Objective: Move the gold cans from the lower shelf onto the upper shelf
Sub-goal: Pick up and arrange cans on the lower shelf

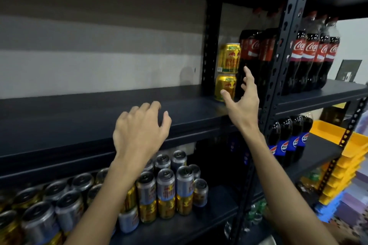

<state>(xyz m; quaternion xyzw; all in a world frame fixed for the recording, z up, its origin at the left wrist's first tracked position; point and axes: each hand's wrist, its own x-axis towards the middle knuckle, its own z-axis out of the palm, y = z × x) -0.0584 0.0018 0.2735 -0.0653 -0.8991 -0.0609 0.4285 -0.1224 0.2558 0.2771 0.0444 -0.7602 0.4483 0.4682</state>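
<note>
1. Two shiny gold metal cans (228,72) with red print stand stacked on the dark upper shelf (99,117), beside cola bottles (256,53).
2. Right hand (244,101) is spread wide, empty, near the stack.
3. Left hand (139,131) is loosely curled, empty.

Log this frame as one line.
upper shelf: two gold cans stacked | left hand: empty, open | right hand: empty, open beside stack

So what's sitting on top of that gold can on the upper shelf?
A second gold can stands stacked on the lower gold can, beside dark cola bottles. The open right hand partly covers the lower one.
</note>
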